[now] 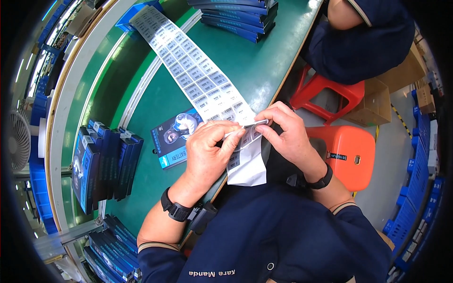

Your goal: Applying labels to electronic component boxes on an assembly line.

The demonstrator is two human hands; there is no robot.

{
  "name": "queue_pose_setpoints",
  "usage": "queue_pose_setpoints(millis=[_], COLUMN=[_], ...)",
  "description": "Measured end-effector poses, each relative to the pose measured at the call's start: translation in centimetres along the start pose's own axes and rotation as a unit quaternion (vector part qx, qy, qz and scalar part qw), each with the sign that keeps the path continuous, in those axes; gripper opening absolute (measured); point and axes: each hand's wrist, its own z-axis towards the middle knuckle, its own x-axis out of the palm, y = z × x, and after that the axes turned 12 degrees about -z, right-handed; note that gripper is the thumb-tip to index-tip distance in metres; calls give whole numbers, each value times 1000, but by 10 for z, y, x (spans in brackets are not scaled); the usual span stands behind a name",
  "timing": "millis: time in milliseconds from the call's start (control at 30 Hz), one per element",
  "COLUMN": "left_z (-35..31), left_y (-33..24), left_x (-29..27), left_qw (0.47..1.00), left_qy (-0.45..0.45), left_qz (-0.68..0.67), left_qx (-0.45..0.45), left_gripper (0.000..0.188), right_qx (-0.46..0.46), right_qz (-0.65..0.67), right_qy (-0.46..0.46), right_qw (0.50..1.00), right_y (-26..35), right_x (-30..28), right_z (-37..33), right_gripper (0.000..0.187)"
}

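Note:
A long strip of printed barcode labels [193,70] runs from a blue bin [128,18] at the far left down to my hands. Both hands pinch the strip near its close end, where it bends over a fold. My left hand [210,146] has thumb and fingertips closed on the left edge of the fold. On the right edge, my right hand [288,134] grips it between thumb and index finger. Past the fold, white backing paper hangs over the table's edge. Under the strip, beside my left hand, lies a dark blue printed box [172,141].
Similar blue boxes stand in a row [106,160] at the left, with more stacked [238,19] at the far side of the green table [264,66]. A co-worker's arm [363,42] is at the far right. Red stools [351,158] stand right of the table.

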Motion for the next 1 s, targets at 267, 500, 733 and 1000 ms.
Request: queue_pose_setpoints(millis=[267, 500, 733, 1000], left_z=[1, 0, 1, 0], left_y=[1, 1, 1, 1], left_x=[3, 4, 4, 5], left_qw=[1000, 1000, 1000, 1000], left_qy=[-18, -24, -22, -29], left_qz=[4, 3, 1, -4], left_qx=[-6, -5, 1, -6], left_gripper=[11, 10, 10, 10], right_qx=[16, 2, -29, -47], right_qz=[29, -31, -79, -95], right_qy=[14, -5, -24, -51], right_qw=[999, 1000, 996, 993], right_y=[0, -2, -1, -1], right_x=[-1, 3, 2, 4], right_z=[-1, -4, -3, -4], right_gripper=[17, 19, 21, 23])
